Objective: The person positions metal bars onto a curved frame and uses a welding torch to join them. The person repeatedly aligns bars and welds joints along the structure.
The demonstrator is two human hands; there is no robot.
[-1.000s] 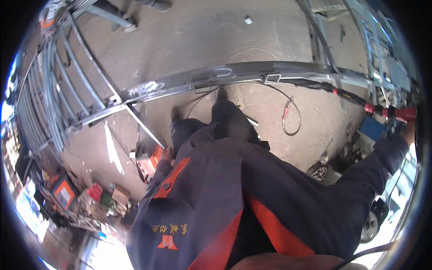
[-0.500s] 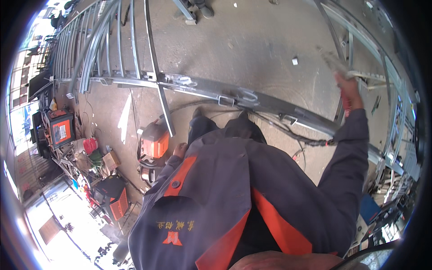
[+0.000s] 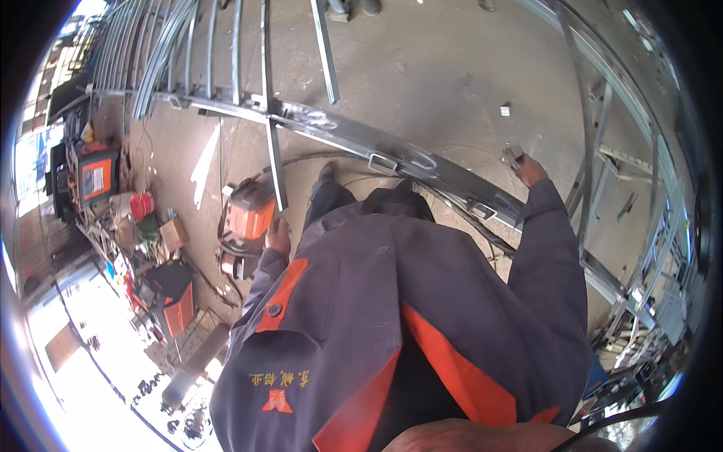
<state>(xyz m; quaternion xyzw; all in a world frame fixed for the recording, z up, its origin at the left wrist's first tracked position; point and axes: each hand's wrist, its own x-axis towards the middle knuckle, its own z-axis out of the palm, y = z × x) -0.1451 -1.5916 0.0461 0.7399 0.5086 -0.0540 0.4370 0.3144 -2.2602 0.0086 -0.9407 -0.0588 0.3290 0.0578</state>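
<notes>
My right hand [image 3: 533,172] reaches out at the right, beyond the long steel beam [image 3: 444,175], closed around a short metal-headed tool [image 3: 514,157]. Its exact kind is unclear, since the hand covers much of it. On the left, my left hand [image 3: 278,236] hangs low by my side, its fingers mostly turned away from view. It is close to the lower end of a narrow metal bar [image 3: 276,162] that crosses the beam, and beside an orange and black machine [image 3: 251,215]; touching either cannot be made out.
Parallel metal bars [image 3: 210,56] run off the beam at the upper left. Another bar [image 3: 324,53] juts in from the top, near a person's shoes [image 3: 369,6]. Metal framing [image 3: 640,113] stands at the right. Cables [image 3: 482,235] lie beside the beam; orange equipment [image 3: 96,181] stands left.
My right hand has come leftward and nearer the beam with the tool, which was blurred and showed red at its handle before. The bar at the top reaches farther into view. My view has shifted slightly.
</notes>
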